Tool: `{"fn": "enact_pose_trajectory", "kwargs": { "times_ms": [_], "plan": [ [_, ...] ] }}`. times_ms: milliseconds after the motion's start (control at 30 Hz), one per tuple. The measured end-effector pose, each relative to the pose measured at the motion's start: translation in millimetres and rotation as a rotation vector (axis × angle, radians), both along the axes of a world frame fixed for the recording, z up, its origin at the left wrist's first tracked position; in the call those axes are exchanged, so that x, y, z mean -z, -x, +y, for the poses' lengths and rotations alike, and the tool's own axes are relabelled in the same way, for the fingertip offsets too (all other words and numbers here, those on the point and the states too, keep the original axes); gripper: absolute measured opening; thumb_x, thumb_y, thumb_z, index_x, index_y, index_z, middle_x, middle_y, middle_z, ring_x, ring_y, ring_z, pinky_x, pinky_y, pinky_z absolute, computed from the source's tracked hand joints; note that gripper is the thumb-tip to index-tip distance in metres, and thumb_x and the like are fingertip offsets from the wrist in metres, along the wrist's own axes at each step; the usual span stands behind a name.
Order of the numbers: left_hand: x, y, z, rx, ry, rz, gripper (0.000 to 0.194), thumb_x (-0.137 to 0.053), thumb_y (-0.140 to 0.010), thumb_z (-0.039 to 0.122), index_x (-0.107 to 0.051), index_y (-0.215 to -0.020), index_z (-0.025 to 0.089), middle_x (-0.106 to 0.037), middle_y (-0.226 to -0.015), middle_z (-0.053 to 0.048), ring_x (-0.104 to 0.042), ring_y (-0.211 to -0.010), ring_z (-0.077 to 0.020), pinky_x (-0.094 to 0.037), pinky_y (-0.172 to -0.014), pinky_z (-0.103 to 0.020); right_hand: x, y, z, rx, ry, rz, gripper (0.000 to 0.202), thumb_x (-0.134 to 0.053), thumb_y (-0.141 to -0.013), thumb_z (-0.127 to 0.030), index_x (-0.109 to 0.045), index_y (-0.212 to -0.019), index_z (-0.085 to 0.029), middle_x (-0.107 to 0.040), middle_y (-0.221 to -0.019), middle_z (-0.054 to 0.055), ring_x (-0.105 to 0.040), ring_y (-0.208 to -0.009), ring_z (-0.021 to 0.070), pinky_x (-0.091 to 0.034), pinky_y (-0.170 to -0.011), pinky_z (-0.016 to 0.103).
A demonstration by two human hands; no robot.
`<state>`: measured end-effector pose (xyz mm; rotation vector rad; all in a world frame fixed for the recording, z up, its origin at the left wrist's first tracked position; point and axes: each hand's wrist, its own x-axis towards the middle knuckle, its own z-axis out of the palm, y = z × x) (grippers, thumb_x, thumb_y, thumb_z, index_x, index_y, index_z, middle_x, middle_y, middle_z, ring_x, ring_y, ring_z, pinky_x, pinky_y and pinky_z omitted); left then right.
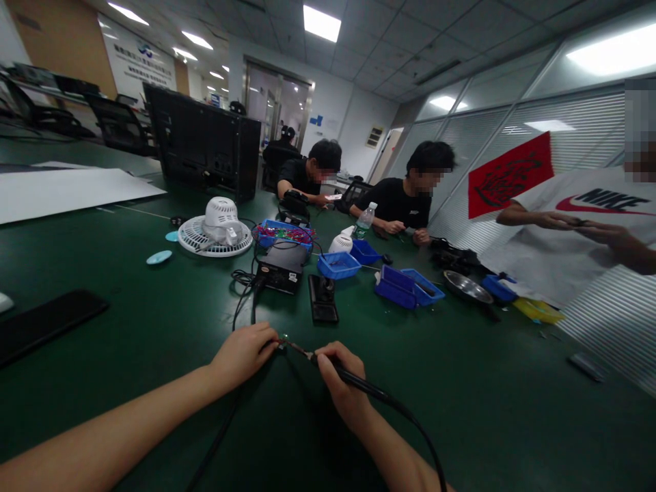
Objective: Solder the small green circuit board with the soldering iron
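My right hand is closed around the black handle of a soldering iron, its cable trailing down toward the bottom edge. The iron's metal tip points left and meets a small circuit board at my left fingertips. My left hand pinches the board, where a bit of red wire shows; the fingers partly hide it, and its details are too small to make out. Just beyond my hands lie a black soldering station and a black stand.
Behind the station are a white fan part, a blue bin of wires, several blue trays and a water bottle. A metal bowl stands right; a black phone-like slab lies left. Several people sit or stand across the green table.
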<state>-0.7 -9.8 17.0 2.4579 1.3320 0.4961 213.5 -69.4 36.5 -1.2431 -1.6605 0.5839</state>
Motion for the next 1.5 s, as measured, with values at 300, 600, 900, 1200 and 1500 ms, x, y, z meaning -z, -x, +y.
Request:
{"fn": "enact_pose_trajectory", "kwargs": {
  "times_ms": [300, 600, 900, 1200, 1500],
  "plan": [
    [4.9, 0.4, 1.2, 0.000, -0.007, -0.010, 0.016, -0.049, -0.090, 0.025, -0.063, -0.086, 0.021, -0.062, -0.085, -0.001, -0.059, -0.079, -0.0159, -0.043, -0.070, -0.025, 1.0, 0.5, 0.1, 0.007, 0.005, 0.008, 0.017, -0.053, -0.082, -0.023, -0.062, -0.069, -0.019, -0.064, -0.064, 0.001, -0.060, -0.060, 0.0157, -0.046, -0.059, 0.024],
    [5.8, 0.6, 1.5, -0.004, -0.010, -0.013, 0.017, -0.047, -0.090, 0.024, -0.063, -0.086, 0.020, -0.063, -0.085, -0.002, -0.060, -0.080, -0.0159, -0.043, -0.071, -0.025, -0.9, 1.6, -0.2, 0.012, 0.014, 0.025, 0.016, -0.054, -0.081, -0.021, -0.062, -0.067, -0.019, -0.063, -0.063, 0.000, -0.060, -0.058, 0.0150, -0.046, -0.058, 0.024],
    [0.0, 0.2, -1.1, 0.000, -0.007, 0.006, 0.016, -0.047, -0.089, 0.023, -0.063, -0.085, 0.020, -0.062, -0.084, -0.001, -0.059, -0.076, -0.0147, -0.042, -0.067, -0.024, 0.4, 1.0, 0.6, 0.028, 0.023, 0.054, 0.016, -0.054, -0.081, -0.021, -0.062, -0.068, -0.019, -0.061, -0.062, -0.001, -0.058, -0.059, 0.0149, -0.044, -0.057, 0.024],
    [4.7, 0.5, 0.2, 0.015, -0.023, 0.002, 0.017, -0.046, -0.090, 0.022, -0.062, -0.085, 0.021, -0.061, -0.084, -0.001, -0.058, -0.077, -0.0147, -0.042, -0.068, -0.023, -2.8, 0.3, 3.2, 0.021, 0.094, 0.066, 0.011, -0.058, -0.077, -0.022, -0.066, -0.069, -0.019, -0.066, -0.066, 0.001, -0.061, -0.061, 0.0163, -0.046, -0.059, 0.025],
    [2.7, 0.6, 0.3, 0.020, -0.017, 0.005, 0.017, -0.047, -0.090, 0.021, -0.063, -0.087, 0.021, -0.062, -0.085, -0.001, -0.060, -0.079, -0.0158, -0.042, -0.068, -0.024, -14.2, -7.9, 13.0, -0.054, 0.218, 0.137, 0.010, -0.061, -0.074, -0.022, -0.069, -0.072, -0.018, -0.064, -0.063, -0.001, -0.055, -0.055, 0.0135, -0.042, -0.051, 0.022]
  ]
}}
